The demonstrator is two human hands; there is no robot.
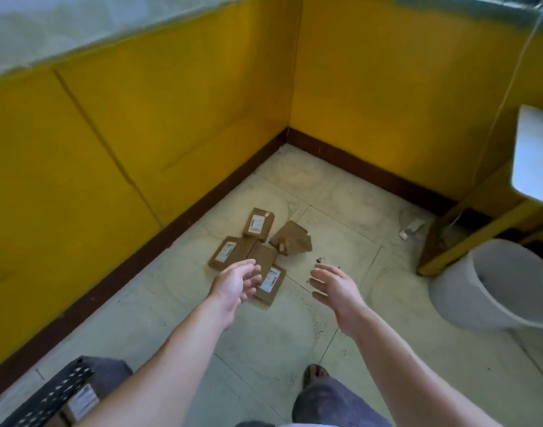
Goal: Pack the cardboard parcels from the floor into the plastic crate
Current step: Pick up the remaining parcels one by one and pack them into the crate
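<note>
Several flat brown cardboard parcels [257,224] with white labels lie in a loose heap on the tiled floor near the yellow corner. My left hand [237,283] reaches out above the nearest parcel [271,285], fingers relaxed and holding nothing. My right hand [333,286] is stretched forward to the right of the heap, palm inward, also empty. The dark perforated plastic crate [53,399] sits at the bottom left by my left arm. One labelled parcel [80,402] lies inside it.
Yellow walls with a dark skirting board [177,238] close the corner. A white bucket [495,285] lies tipped at the right beside a yellow table leg [467,238]. My foot [316,372] stands on the floor below.
</note>
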